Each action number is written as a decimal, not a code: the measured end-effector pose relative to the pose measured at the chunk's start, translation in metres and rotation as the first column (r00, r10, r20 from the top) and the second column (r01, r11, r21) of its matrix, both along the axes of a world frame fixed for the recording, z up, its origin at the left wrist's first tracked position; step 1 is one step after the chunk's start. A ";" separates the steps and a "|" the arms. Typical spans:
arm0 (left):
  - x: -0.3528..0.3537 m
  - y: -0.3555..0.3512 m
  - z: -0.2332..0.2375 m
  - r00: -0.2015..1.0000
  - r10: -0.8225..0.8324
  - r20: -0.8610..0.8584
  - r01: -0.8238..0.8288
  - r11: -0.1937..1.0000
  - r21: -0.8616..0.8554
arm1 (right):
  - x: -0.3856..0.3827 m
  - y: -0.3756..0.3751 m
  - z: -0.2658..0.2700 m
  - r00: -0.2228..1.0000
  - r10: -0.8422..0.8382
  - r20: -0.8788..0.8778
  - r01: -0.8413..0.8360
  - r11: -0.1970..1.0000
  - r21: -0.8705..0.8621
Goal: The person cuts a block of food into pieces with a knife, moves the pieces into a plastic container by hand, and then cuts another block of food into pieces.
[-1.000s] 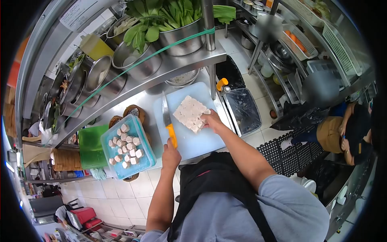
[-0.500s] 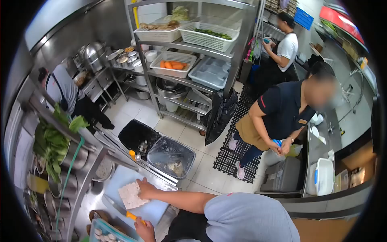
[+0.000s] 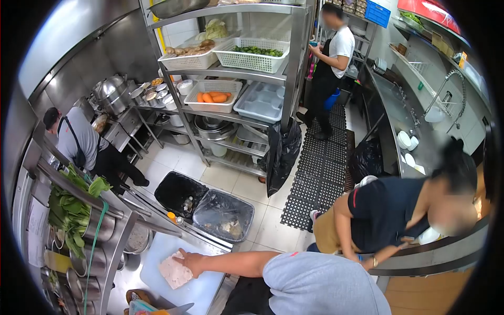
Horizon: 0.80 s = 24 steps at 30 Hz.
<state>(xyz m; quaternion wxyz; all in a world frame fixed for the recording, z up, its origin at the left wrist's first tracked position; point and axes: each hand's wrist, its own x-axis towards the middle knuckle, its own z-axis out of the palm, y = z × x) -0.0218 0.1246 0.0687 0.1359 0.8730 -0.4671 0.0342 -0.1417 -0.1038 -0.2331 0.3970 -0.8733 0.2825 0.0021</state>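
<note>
The right grip (image 3: pixel 192 263) is laid against the upper right edge of a pale slab (image 3: pixel 176 273), the fingers bent over its rim; whether they are closed around a piece or merely pressed down cannot be told. The slab is probably being steadied by this contact, so that sliding is prevented. The left grip lies out of view, so its state cannot be told.

The slab is set flat on a pale blue cutting board (image 3: pixel 203 286), by which even support is given and the steel surface (image 3: pixel 124 278) is presumably spared. At the bottom edge, a knife blade (image 3: pixel 181 309) is seen near the board's lower end; by what it is held is not shown. Just beside it, part of a turquoise tub (image 3: pixel 138 305) is cut off by the frame.

Farther out, leafy greens (image 3: pixel 67 207) are stood in a metal pot (image 3: pixel 104 224) on a raised ledge, perhaps so that working room is left below. Beyond the board, a bin lined with clear plastic (image 3: pixel 220 209) is placed on the floor, likely for scraps within easy reach. Carrots (image 3: pixel 214 97) are grouped in a basket on the shelving.
</note>
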 end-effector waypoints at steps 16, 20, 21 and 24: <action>0.040 -0.014 -0.053 0.241 -0.841 -0.485 -0.329 0.399 -0.856 | 0.006 -0.010 -0.016 0.924 0.256 0.283 -0.242 0.967 -0.085; 0.016 -0.033 -0.022 0.346 -0.867 -0.358 -0.252 0.281 -0.926 | -0.004 -0.001 0.010 0.990 0.133 0.050 -0.133 0.991 0.012; 0.013 -0.038 -0.025 0.342 -0.874 -0.346 -0.226 0.281 -0.933 | -0.006 -0.001 0.009 0.988 0.137 0.066 -0.138 0.990 0.010; 0.000 -0.052 -0.040 0.348 -0.868 -0.354 -0.216 0.293 -0.931 | -0.010 -0.004 0.010 0.984 0.158 0.078 -0.160 0.987 0.028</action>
